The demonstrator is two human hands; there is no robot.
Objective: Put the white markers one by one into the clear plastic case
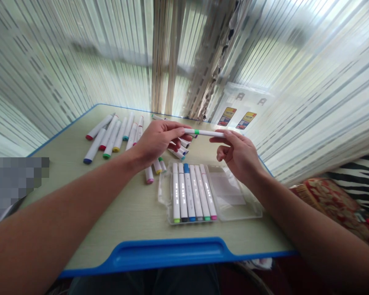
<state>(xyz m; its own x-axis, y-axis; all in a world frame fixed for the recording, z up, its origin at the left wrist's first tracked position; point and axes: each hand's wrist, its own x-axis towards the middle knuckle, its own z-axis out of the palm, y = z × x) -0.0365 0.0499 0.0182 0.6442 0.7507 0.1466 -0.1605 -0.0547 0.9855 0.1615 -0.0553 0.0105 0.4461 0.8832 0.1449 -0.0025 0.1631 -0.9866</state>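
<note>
A white marker with a green band (207, 133) is stretched level between my two hands, above the table. My left hand (160, 137) pinches its left end between thumb and fingers. On the opposite end, my right hand (241, 153) grips it with thumb and forefinger, the other fingers curled. Below them lies an open clear plastic case (169, 223), its left half holding a row of several white markers (193, 192) with coloured ends. The lid half (227, 211) lies open to the right. More loose markers (110, 133) are spread beyond my left hand, some partly hidden behind it.
The pale table (123, 209) has a blue rim and a blue front tray (172, 250). Striped curtains (117, 53) hang behind it. A clear case with yellow labels (246, 100) stands at the back right. A patterned cloth (329, 200) lies to the right.
</note>
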